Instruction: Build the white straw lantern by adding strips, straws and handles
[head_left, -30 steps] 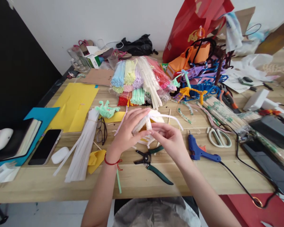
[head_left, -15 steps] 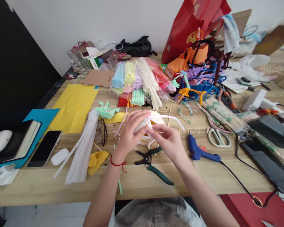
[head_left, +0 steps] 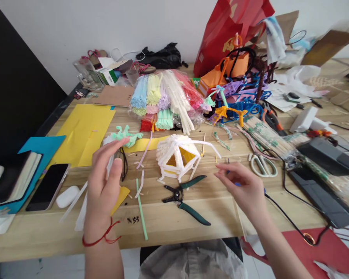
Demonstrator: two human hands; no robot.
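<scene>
A small house-like model (head_left: pixel 178 157) in white fuzzy stems, with yellow inside, stands by itself on the table. One pale stem sticks out from its top to the right. My left hand (head_left: pixel 104 178) is raised to its left, fingers stretched out and holding nothing. To the model's right hovers my right hand (head_left: pixel 241 186), its thumb and forefinger tips close together with a small gap, and nothing visible between them. Beneath that hand the blue glue gun is mostly hidden. Green-handled pliers (head_left: pixel 177 195) lie in front of the model. A green stem (head_left: pixel 141 209) lies nearer the left hand.
Bundles of coloured fuzzy stems (head_left: pixel 165 97) lie behind. White scissors (head_left: pixel 262 165), wooden sticks (head_left: pixel 266 135) and a black cable (head_left: pixel 291 221) are at right. A phone (head_left: pixel 48 186), white case (head_left: pixel 68 196) and yellow sheet (head_left: pixel 84 131) lie at left. A red bag (head_left: pixel 221 42) stands at the back.
Both hands have let go of the model and moved apart, the left one leftward and the right one rightward over the glue gun. The model now stands uncovered on the table.
</scene>
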